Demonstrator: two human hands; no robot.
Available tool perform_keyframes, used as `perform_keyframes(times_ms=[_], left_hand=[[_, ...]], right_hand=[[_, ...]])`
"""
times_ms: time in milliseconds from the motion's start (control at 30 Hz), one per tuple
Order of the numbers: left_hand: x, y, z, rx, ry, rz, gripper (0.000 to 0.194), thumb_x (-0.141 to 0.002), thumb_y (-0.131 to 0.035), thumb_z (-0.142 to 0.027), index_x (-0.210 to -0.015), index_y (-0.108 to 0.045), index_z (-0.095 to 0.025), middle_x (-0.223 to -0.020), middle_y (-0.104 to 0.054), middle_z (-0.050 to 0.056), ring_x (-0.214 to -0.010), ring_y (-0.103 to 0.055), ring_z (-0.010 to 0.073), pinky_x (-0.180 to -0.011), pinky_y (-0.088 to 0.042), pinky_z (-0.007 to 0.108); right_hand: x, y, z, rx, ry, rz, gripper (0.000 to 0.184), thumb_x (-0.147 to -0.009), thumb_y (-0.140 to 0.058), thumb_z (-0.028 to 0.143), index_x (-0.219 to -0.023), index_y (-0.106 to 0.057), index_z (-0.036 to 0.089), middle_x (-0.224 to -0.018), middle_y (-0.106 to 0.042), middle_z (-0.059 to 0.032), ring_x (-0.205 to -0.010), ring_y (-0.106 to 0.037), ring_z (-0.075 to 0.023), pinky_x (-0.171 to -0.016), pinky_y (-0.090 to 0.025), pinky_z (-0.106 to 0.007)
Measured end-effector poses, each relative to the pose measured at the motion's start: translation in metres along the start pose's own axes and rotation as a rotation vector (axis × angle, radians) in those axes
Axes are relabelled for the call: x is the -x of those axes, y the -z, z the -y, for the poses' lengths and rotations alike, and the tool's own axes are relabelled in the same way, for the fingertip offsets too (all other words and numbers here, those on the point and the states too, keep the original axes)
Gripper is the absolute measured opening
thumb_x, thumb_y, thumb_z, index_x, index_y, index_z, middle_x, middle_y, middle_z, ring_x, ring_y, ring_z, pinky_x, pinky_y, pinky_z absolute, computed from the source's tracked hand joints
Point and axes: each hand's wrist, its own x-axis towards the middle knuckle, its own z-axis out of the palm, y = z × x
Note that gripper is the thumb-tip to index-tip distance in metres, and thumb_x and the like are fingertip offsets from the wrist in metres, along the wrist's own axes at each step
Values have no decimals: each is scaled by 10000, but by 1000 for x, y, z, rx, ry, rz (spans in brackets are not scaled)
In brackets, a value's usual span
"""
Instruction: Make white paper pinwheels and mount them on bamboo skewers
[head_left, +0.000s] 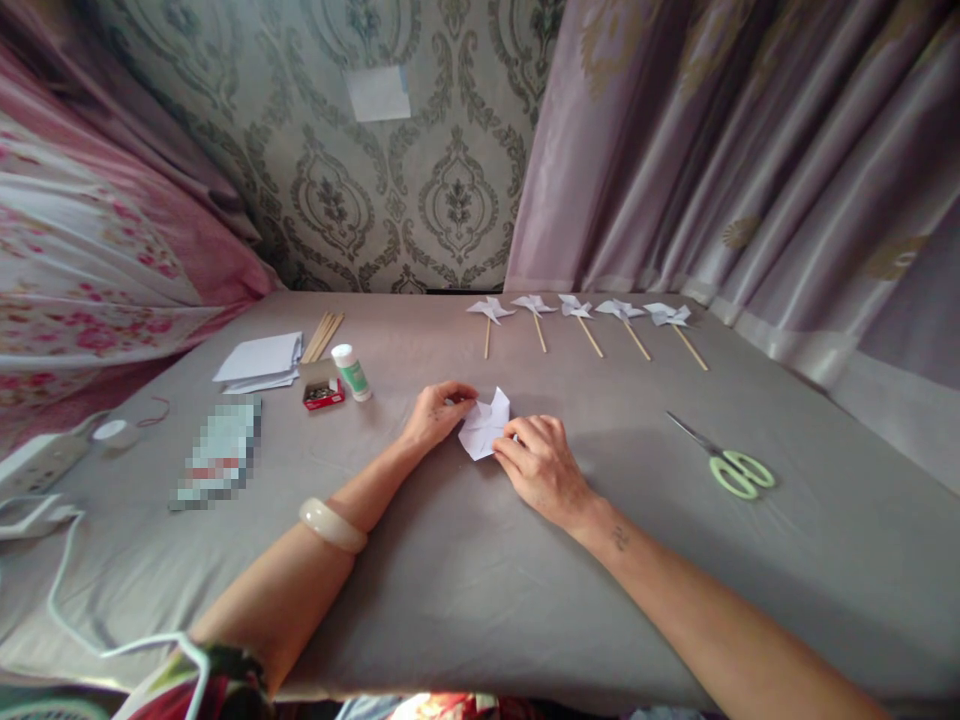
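A white paper pinwheel head (482,428), partly folded and with no stick on it, is between my two hands at the middle of the table. My left hand (439,410) pinches its upper left edge. At its right side, my right hand (541,460) grips the paper between thumb and fingers. Part of the paper's right edge is hidden behind those fingers. Left of my hands stand a white and green glue stick (352,374) and a small red box (323,394) of small metal pieces. Green-handled scissors (724,460) lie to the right.
Several pinwheels on sticks (577,310) lie in a row at the back right. A stack of white paper (259,360) and wooden sticks (322,337) lie at the back left. A power strip (41,465) and white cable (64,590) occupy the left edge, near a blurred-out object (221,450).
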Motion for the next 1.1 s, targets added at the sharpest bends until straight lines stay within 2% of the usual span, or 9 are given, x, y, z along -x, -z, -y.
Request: perform_keyframes(times_ms=[67,233,300,400,467,567,733,833,1100], left_hand=[[1,0,-4,-77,-7,10,227,-739,-569,-279,-873,-713,-166,-786,-687,28,-750,-607,169,-744,-465,283],[15,5,-23,-387,-131,-90,154,-782,-585,-221,-884,-700,-220,-968,-708,31,-979,-586,217,-920,-360,384],[26,8,-30,-471,-205,-31,128,-818,-576,-239,-867,-693,-225,-942,-715,27,-979,-584,214,-921,-326,394],[42,12,-31,-583,-338,156,128,-845,-568,-230,-870,-694,-231,-876,-721,24,-935,-592,199,-881,-305,380],[50,14,-27,-633,-423,237,139,-857,-554,-210,-875,-690,-229,-871,-722,24,-929,-592,193,-855,-295,369],[54,12,-23,-653,-477,245,153,-862,-531,-191,-882,-679,-222,-878,-724,22,-930,-593,190,-842,-286,370],[57,9,-25,-606,-419,168,141,-802,-531,-161,-837,-661,-202,-865,-723,32,-924,-606,190,-862,-291,386],[62,10,-27,-582,-414,164,154,-771,-528,-149,-834,-657,-203,-856,-719,34,-938,-602,192,-867,-293,392],[71,10,-33,-695,-553,193,166,-841,-494,-163,-872,-655,-188,-847,-720,38,-927,-584,211,-870,-289,414]], right_hand=[[0,0,0,5,0,19,126,-871,-588,189,-780,-674,208,-817,-630,-29,-814,-519,-169,-837,-325,-334],[3,-2,-2,-28,-53,116,121,-873,-599,237,-800,-692,212,-818,-638,-35,-836,-532,-179,-819,-329,-336],[3,-2,-2,-65,-92,150,119,-874,-598,253,-823,-698,214,-833,-644,-42,-853,-539,-186,-812,-339,-335],[5,-3,-2,-133,-155,171,124,-876,-594,252,-847,-708,214,-873,-655,-50,-885,-548,-195,-815,-355,-341],[5,-4,-2,-166,-192,164,114,-863,-610,249,-837,-715,213,-907,-657,-53,-909,-550,-203,-822,-361,-349],[4,-6,-1,-182,-239,148,91,-838,-639,238,-812,-721,209,-960,-655,-58,-941,-548,-215,-830,-367,-360],[2,-7,1,-191,-327,138,77,-819,-656,229,-783,-720,207,-996,-653,-54,-966,-541,-223,-834,-371,-369],[0,-7,2,-213,-370,154,94,-821,-649,229,-755,-714,210,-990,-657,-48,-960,-543,-218,-828,-373,-366],[-10,-8,-4,-280,-508,238,82,-788,-667,245,-732,-727,238,-931,-670,-35,-931,-585,-192,-823,-380,-336]])
